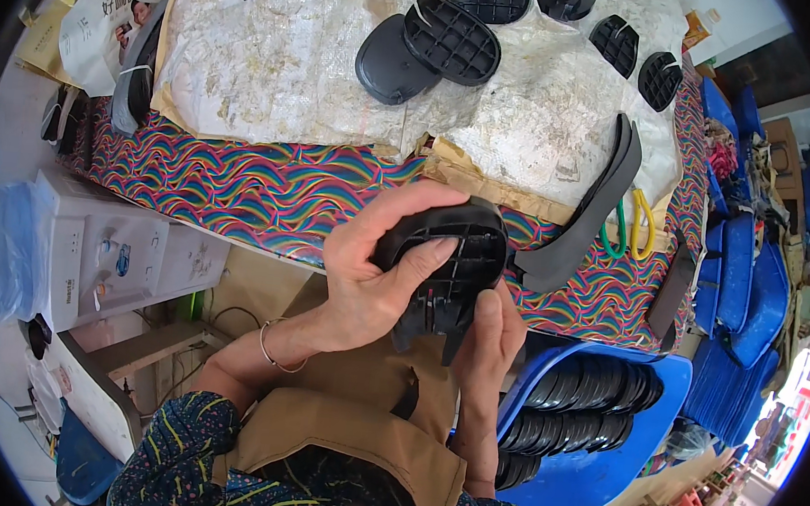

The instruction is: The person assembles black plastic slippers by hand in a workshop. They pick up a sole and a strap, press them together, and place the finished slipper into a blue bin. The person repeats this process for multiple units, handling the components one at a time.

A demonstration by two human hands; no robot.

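Above my lap, at the table's front edge, I hold a black shoe heel piece (478, 256) with a grid of hollow cells on the face turned up to me. My left hand (365, 283) wraps its left side, thumb pressed on the grid and fingers over the far rim. Around the lower right side closes my right hand (488, 340), its thumb upright along the edge and its other fingers mostly hidden. Black prongs or strips hang from the near end of the piece. Close by on the right lie curved black strips (584, 215).
Similar grid-faced black pieces (452, 38) lie on the stained white sheet (276, 81) covering the table. Green and yellow loop handles (642, 229) rest at the right. A blue bin (587, 477) below holds rows of black pieces. White boxes (105, 253) stand left.
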